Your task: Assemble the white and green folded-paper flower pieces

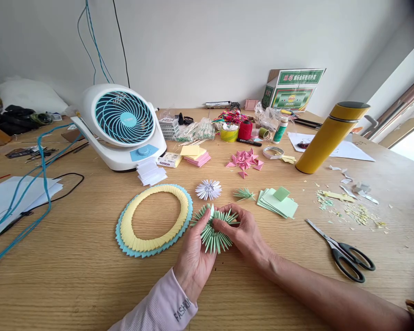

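A round green folded-paper rosette (216, 240) with many thin spikes is held just above the wooden table. My left hand (195, 250) cups it from the left and below, thumb on its near-left edge. My right hand (243, 232) grips it from the right, thumb and fingers near its centre. Just behind it lie a white spiky paper rosette (209, 190) and a small cluster of green folded pieces (244, 194). To the left rests a yellow and blue folded-paper ring (128, 230). Green paper sheets (276, 207) lie to the right.
Black-handled scissors (345, 253) lie open at the right, near paper scraps (359, 214). A yellow flask (326, 142) stands behind them. Pink folded pieces (245, 161), coloured paper stacks (196, 156) and a white fan (124, 124) are farther back. Blue cables (43, 174) hang at the left.
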`<state>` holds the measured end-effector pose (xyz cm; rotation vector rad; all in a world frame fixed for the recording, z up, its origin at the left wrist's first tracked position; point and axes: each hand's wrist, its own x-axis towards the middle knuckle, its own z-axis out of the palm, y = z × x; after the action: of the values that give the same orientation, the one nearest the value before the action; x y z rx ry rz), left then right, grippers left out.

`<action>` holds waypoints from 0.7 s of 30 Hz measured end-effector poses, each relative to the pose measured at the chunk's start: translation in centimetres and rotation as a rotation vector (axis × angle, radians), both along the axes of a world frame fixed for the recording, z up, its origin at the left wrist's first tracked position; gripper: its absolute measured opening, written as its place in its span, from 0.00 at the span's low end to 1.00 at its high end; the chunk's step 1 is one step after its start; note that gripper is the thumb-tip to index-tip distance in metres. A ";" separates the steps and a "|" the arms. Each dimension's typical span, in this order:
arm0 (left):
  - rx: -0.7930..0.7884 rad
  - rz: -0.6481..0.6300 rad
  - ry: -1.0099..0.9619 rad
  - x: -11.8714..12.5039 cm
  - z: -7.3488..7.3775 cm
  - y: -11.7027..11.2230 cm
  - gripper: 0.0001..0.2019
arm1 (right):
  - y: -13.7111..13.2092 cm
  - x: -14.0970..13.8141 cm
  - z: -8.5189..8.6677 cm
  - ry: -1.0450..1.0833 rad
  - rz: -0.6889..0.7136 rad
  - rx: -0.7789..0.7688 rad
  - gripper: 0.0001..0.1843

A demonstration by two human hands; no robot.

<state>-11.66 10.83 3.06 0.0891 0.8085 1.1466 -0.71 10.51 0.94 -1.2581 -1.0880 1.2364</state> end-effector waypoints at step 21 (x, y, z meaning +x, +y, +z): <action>0.001 0.009 -0.024 -0.3 -0.2 0.0 0.04 | -0.1 0.0 -0.6 0.020 0.038 0.025 0.13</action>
<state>-11.99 10.80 2.85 0.0722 0.7875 1.1543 -0.73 10.44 0.37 -1.2090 -1.1141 1.2571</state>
